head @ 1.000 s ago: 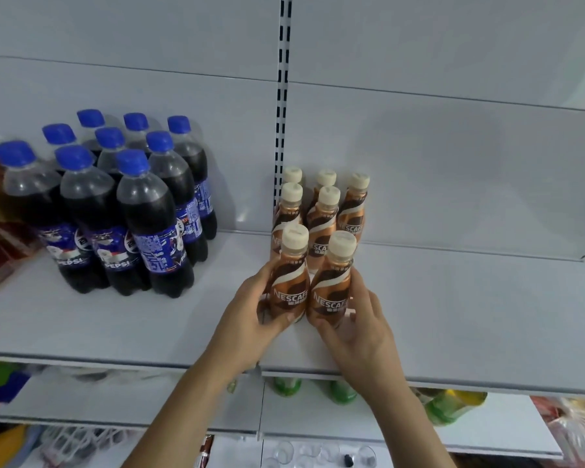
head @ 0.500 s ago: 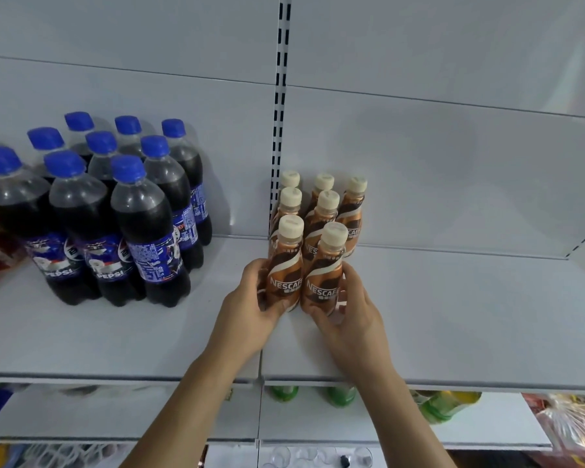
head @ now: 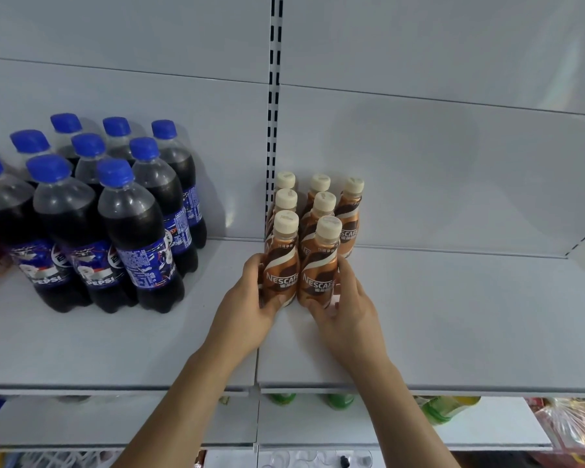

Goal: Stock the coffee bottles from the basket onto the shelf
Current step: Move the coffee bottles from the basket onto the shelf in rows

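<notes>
White metal shelf (head: 453,315) fills the view, white back panel (head: 419,163) behind it, slotted upright (head: 273,113) running down the middle. Shelf is two boards butted together, seam directly below the upright.

Left board: block of cola bottles (head: 92,214), blue caps, dark liquid, blue labels, standing upright in rows against the back panel.

Right board, just right of the seam: cluster of coffee bottles (head: 321,211), brown-and-cream wrap, cream caps, all upright. Two columns three deep plus one extra (head: 350,217) at the back right.

Both hands are on the two front bottles. Left hand (head: 247,309) wraps the front-left bottle (head: 281,265), fingers on its left side, thumb across the lower front. Right hand (head: 348,312) wraps the front-right bottle (head: 320,271), fingers curled round its right side, thumb under the base edge. Both bottles sit on the shelf, touching each other and the row behind.

Lower shelf (head: 402,430) beneath: green bottle tops (head: 340,400) just visible, yellow-red packaging (head: 571,430) at far right. Basket not in view.
</notes>
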